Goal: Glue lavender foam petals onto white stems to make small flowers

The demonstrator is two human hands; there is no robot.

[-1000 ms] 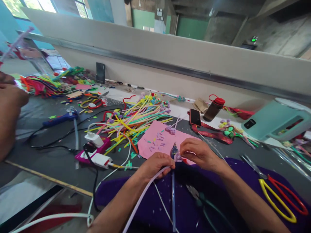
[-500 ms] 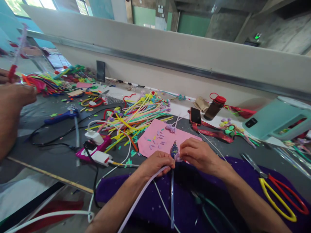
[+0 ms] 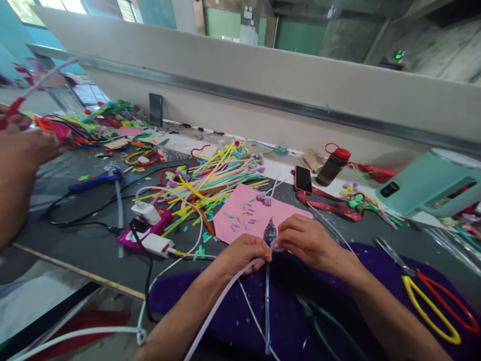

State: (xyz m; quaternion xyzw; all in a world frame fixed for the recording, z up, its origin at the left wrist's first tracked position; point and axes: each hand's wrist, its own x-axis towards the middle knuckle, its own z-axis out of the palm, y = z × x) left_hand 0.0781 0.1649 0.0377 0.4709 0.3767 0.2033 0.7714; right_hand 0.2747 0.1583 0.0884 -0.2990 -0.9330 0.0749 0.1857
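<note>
My left hand (image 3: 246,253) is closed on a long pale lavender pipe cleaner (image 3: 220,303), whose tail curves down toward me. My right hand (image 3: 306,240) pinches a small lavender fuzzy piece (image 3: 276,245) close to the left fingertips. Between the two hands points up the smeared dark tip of what looks like a hot glue gun (image 3: 270,231). A clear glue stick (image 3: 267,311) runs down below it; the gun's body is mostly hidden. Just beyond lies a pink sheet (image 3: 221,223) with short lavender snippets (image 3: 246,220) and a lavender fuzzy cluster (image 3: 265,198).
Scissors (image 3: 413,273) lie at right, green-handled pliers (image 3: 319,321) on the purple cloth (image 3: 176,293). A pipe-cleaner pile (image 3: 221,175), power strip (image 3: 165,220), blue glue gun (image 3: 93,180), phone (image 3: 302,179) and bottle (image 3: 332,168) surround the work. At left, another person's hands (image 3: 26,145) hold pipe cleaners.
My hands stay almost still, pinched close together. At left, the other person's lavender pipe cleaner has tilted from upright toward the right.
</note>
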